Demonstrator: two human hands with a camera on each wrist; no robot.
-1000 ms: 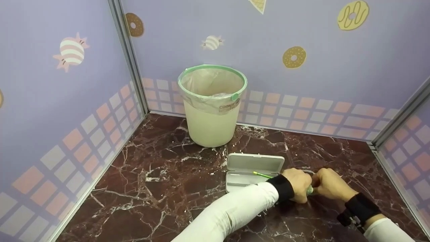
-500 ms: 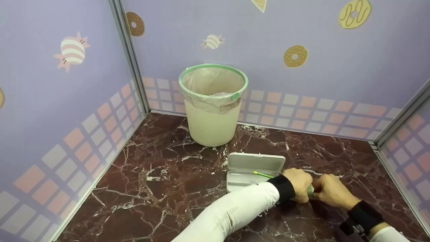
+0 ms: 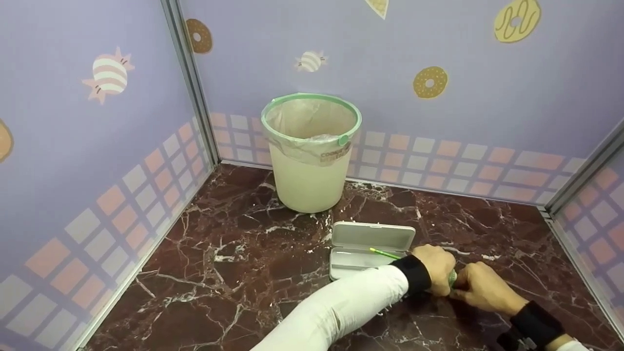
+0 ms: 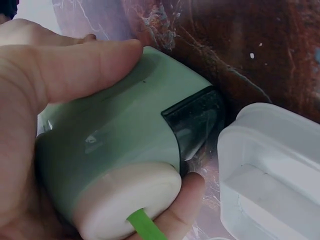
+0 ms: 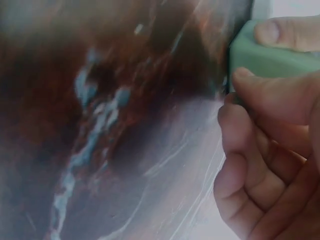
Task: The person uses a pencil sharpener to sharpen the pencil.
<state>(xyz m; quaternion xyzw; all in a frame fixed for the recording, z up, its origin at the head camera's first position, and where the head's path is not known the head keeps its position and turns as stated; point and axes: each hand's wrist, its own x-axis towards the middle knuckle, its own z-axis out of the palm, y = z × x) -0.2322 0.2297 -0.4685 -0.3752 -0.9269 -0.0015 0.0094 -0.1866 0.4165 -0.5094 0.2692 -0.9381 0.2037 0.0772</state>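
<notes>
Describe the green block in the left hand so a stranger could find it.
From the large bin, come forward to the open pale case. Right of it, the left hand grips the green block; unlike the case, it has a round, whitish end with a green stick poking out.

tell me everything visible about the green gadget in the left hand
The green gadget is boxy and plastic-looking, with a dark glossy panel and a pale round end, which a green stick enters. The left hand grips it beside the pale case, pale end towards the left wrist camera; the right hand seems to pinch its other end. Its underside is hidden.
</notes>
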